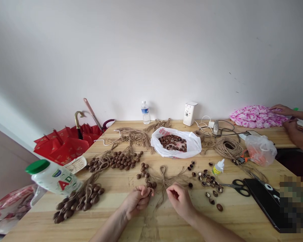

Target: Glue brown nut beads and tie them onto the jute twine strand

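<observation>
My left hand [139, 201] is closed, with a brown nut shell [150, 192] between its thumb and fingers. Across from it, my right hand [181, 202] is curled with its fingertips together; whatever they hold, if anything, is too small to make out. Just beyond both hands lies a bundle of twine [163, 178] with a loop at its top and strands fanning out to both sides. Brown shells [146, 175] sit at the ends of its left strands. To the right, several loose half shells [207, 178] are scattered beside a small glue bottle [218, 167].
A white plastic bag [192, 148] of shells stands behind the twine. Black scissors [238, 188] and a phone [261, 205] lie right; a twine coil [228, 148] is farther back. Finished-looking shell clusters [77, 205] and a tilted white bottle [54, 178] are left. Another person's hands [290, 117] touch pink-white material [257, 116].
</observation>
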{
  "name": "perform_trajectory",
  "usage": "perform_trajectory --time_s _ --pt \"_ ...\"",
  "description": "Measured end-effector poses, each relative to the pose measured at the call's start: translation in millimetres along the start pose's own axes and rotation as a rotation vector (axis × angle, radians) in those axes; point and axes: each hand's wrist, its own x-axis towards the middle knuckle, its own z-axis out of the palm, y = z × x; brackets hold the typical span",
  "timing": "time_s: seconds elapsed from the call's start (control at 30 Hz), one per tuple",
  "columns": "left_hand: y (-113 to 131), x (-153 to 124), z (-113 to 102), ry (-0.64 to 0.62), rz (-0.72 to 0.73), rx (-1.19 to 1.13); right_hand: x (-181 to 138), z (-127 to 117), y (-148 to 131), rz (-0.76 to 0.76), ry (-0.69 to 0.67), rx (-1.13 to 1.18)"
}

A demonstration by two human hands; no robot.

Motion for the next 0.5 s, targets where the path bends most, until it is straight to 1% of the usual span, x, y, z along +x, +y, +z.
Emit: perform_trajectory --time_s 0.5 --pt "1.0 1.5 -0.6 -0.019 -0.009 -0.025 -0.5 1.1 1.2 -0.001 0.013 0.002"
